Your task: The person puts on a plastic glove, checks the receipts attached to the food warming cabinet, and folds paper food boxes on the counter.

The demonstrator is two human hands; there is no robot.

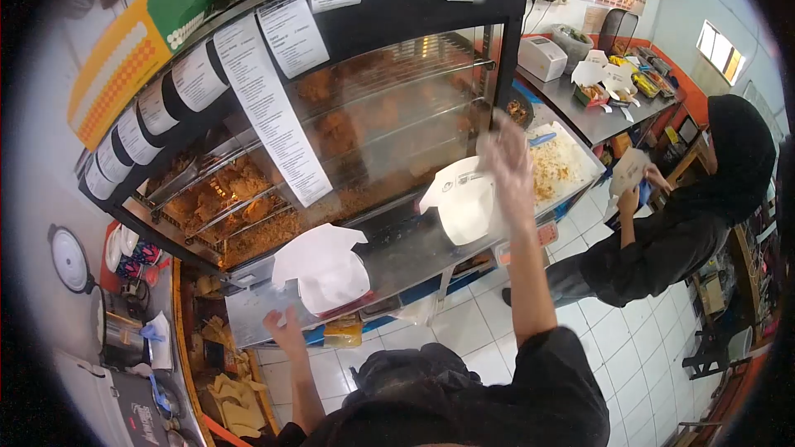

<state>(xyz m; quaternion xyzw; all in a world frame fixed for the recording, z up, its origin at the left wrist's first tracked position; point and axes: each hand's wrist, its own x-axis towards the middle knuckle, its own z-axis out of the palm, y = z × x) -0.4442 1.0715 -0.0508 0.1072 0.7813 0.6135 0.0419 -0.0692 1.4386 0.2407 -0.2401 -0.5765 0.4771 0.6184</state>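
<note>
Fingers spread and empty, the left hand (286, 333) hangs beside one white box (327, 280); the right hand (508, 164), blurred, shows no readable grip near another box (465, 219). Both boxes sit on the counter (252, 308), not yet closed.

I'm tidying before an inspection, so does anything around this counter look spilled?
Yes: crumbs are strewn over the white surface beside the glass-fronted cabinet, near a blue item; they look loose and unswept.

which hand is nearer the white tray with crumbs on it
Right. The right hand, blurred, is just to the left of the white tray in view; the left hand is much farther off, beside the farther white box.
</note>
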